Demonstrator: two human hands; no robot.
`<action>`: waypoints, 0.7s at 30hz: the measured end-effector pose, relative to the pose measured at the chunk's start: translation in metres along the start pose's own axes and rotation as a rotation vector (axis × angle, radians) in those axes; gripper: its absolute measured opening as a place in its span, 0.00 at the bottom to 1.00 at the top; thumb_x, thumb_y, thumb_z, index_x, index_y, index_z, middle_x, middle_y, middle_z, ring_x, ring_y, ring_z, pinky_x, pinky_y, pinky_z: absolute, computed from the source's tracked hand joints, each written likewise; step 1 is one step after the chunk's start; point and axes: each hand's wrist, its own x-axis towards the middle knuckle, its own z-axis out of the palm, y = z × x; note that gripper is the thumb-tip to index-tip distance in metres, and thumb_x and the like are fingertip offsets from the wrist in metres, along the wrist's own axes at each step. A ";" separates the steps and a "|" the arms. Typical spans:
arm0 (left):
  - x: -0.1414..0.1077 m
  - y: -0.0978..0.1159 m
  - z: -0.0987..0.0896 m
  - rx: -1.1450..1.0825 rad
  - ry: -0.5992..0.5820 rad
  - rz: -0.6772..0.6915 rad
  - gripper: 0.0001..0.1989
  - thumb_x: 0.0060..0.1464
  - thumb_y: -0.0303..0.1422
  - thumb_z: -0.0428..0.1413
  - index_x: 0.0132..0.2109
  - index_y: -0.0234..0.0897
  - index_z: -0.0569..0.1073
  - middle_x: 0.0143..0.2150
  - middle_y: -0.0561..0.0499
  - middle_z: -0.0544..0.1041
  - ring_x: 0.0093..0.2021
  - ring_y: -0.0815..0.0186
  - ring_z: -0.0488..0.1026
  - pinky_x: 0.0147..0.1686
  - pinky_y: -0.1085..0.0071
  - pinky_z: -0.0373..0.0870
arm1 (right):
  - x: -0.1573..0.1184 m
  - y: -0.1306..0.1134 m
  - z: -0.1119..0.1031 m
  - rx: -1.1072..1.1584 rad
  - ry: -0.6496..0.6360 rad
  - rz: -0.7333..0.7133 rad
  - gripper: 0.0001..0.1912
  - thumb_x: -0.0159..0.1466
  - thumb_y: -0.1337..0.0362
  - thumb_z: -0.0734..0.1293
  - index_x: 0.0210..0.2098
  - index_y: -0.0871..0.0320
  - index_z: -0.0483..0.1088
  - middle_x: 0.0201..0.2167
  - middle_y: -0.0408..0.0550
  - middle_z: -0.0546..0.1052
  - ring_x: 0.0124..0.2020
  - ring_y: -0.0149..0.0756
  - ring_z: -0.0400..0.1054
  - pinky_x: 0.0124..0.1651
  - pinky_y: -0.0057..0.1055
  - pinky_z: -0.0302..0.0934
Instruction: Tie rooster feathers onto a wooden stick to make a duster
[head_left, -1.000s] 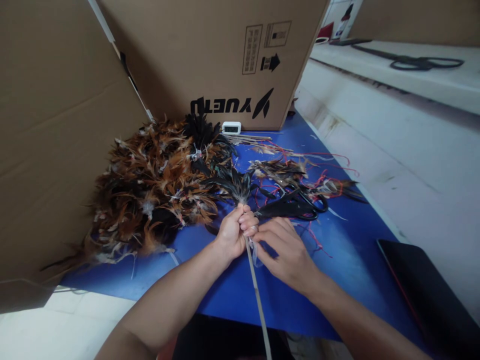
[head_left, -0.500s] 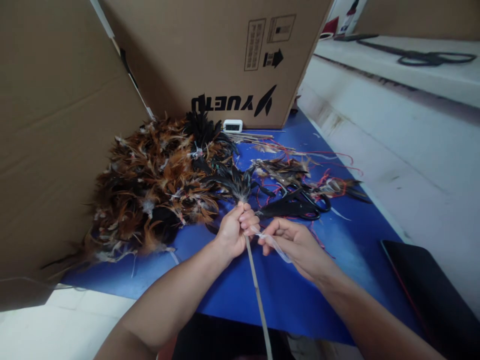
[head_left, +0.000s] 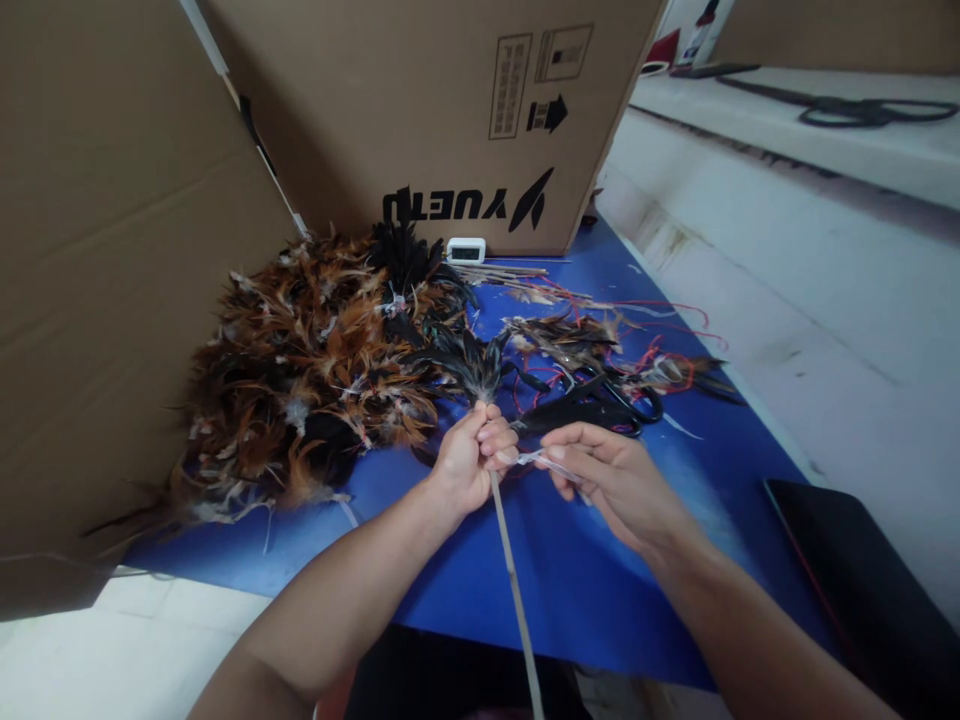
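Observation:
My left hand is closed around the top of a thin stick, where dark feathers fan out above the fist. The stick runs down toward my lap. A translucent plastic strip stretches from the left fist to my right hand, which pinches it between thumb and fingers. How the strip goes around the stick is hidden by the left fingers. Just beyond the hands lie black-handled scissors, partly covered by feathers and red string.
Left of my hands is a big heap of brown and black feather bunches. Cardboard boxes stand behind and to the left. Several sticks and a small white display device lie at the back. A black flat object rests at right.
My right hand has shifted slightly right and up, and the strip between the hands now looks straighter. My left hand keeps its hold on the stick and feathers.

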 end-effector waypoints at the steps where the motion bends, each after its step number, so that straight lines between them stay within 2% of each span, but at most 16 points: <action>1: 0.000 0.000 0.000 0.002 0.004 0.001 0.14 0.63 0.33 0.42 0.29 0.33 0.61 0.19 0.60 0.47 0.15 0.78 0.46 0.12 0.82 0.45 | 0.001 0.000 -0.001 0.000 0.022 -0.010 0.12 0.49 0.60 0.73 0.30 0.59 0.71 0.22 0.45 0.75 0.21 0.29 0.66 0.24 0.28 0.61; 5: 0.001 0.001 0.000 -0.007 0.006 0.007 0.14 0.63 0.33 0.42 0.29 0.33 0.61 0.19 0.60 0.48 0.15 0.78 0.47 0.12 0.82 0.45 | 0.003 0.001 -0.006 0.079 0.041 -0.063 0.11 0.51 0.59 0.72 0.31 0.56 0.69 0.25 0.45 0.76 0.28 0.34 0.71 0.36 0.35 0.66; 8: 0.001 0.001 0.000 -0.010 0.002 0.010 0.14 0.63 0.32 0.41 0.29 0.33 0.61 0.19 0.60 0.47 0.15 0.78 0.47 0.12 0.82 0.45 | 0.004 -0.001 -0.010 0.192 0.004 -0.074 0.10 0.53 0.61 0.71 0.33 0.54 0.68 0.24 0.42 0.75 0.29 0.34 0.71 0.39 0.37 0.66; 10: 0.001 0.001 0.000 -0.007 0.005 0.011 0.14 0.63 0.32 0.42 0.29 0.33 0.61 0.19 0.60 0.47 0.15 0.79 0.48 0.13 0.82 0.45 | 0.003 -0.004 -0.011 0.245 -0.001 -0.083 0.09 0.53 0.62 0.70 0.33 0.53 0.68 0.22 0.40 0.73 0.25 0.31 0.69 0.36 0.36 0.67; 14: 0.001 0.001 0.001 -0.004 0.035 0.015 0.14 0.63 0.32 0.42 0.29 0.33 0.61 0.19 0.60 0.48 0.15 0.78 0.47 0.12 0.82 0.44 | 0.000 -0.006 -0.009 0.252 -0.007 -0.180 0.06 0.55 0.64 0.68 0.33 0.52 0.68 0.20 0.37 0.68 0.16 0.24 0.56 0.24 0.30 0.62; 17: 0.000 0.001 0.002 -0.009 0.023 0.012 0.14 0.63 0.32 0.42 0.29 0.33 0.61 0.19 0.60 0.48 0.15 0.78 0.47 0.12 0.83 0.45 | -0.004 -0.006 -0.009 0.091 -0.046 -0.367 0.03 0.57 0.67 0.67 0.30 0.53 0.71 0.25 0.41 0.69 0.19 0.26 0.58 0.22 0.28 0.58; 21: 0.000 0.001 0.002 -0.014 0.021 0.013 0.14 0.63 0.32 0.42 0.29 0.33 0.61 0.19 0.60 0.49 0.14 0.78 0.47 0.12 0.83 0.45 | -0.010 -0.007 -0.012 -0.475 -0.118 -0.649 0.08 0.58 0.71 0.64 0.28 0.54 0.73 0.32 0.45 0.69 0.28 0.31 0.64 0.28 0.30 0.59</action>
